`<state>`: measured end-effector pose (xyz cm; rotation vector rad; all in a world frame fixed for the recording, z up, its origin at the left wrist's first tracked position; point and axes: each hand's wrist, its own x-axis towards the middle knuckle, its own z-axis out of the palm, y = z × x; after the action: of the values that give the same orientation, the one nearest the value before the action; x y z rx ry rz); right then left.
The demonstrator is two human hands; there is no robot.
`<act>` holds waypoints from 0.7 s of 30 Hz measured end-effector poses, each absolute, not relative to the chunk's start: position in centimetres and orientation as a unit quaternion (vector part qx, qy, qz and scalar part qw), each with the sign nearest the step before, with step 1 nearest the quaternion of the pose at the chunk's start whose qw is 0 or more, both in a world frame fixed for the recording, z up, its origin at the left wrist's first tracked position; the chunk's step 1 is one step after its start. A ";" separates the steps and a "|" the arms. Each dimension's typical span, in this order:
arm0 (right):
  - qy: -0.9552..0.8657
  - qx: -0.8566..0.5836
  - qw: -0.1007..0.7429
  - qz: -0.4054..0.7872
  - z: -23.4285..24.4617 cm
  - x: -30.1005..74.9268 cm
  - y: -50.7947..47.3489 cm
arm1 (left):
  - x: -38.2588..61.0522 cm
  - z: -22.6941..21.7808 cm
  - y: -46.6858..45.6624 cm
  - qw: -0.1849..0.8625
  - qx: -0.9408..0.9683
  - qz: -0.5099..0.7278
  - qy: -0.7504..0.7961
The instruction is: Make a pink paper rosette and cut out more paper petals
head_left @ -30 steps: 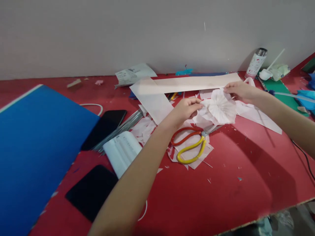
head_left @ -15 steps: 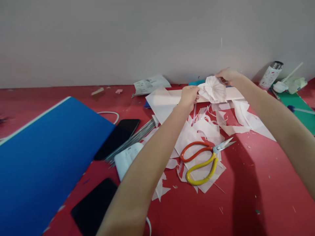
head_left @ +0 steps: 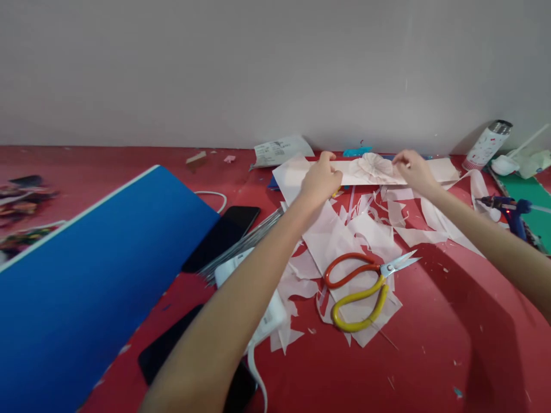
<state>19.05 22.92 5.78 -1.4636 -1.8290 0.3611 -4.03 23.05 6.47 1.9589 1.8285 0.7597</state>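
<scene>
A pleated white paper flower lies on a long pale paper strip at the back of the red table. Left of the flower, my left hand rests over the strip, its thumb and bent index finger apart. My right hand is just beside the flower's right edge, fingers loosely curled and parted, with nothing visible in them. Nearer to me, scissors with one red and one yellow handle lie with blades parted on white paper scraps.
A large blue board covers the left side. Beside it are a black phone, thin wires and a white power strip. At right are a glue gun, a green mat and a tilted bottle.
The paper flower, held up between both hands before, now lies down on the strip, and my fingers have come away from it. The view has shifted, bringing the glue gun more into sight.
</scene>
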 end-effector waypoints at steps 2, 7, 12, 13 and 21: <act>-0.812 -0.476 0.308 0.137 5.6 17.8 18.5 | -5.2 7.4 22.0 0.163 0.712 0.182 0.658; -0.947 -0.302 0.101 0.040 4.5 13.5 9.0 | -6.8 7.6 19.1 0.054 0.730 0.041 0.680; -0.957 -0.281 0.011 -0.074 2.8 10.8 6.3 | -6.5 6.8 16.1 0.022 0.761 0.030 0.648; -0.953 -0.290 0.008 -0.086 2.6 10.6 6.3 | -6.4 6.9 15.4 0.024 0.767 0.032 0.640; -0.951 -0.282 -0.036 -0.126 3.3 11.3 6.8 | -5.5 9.0 9.6 0.091 0.826 0.056 0.553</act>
<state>11.26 6.80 3.30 -0.9061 -3.0562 -0.4039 -5.51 9.61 8.95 2.4552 1.6430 0.1655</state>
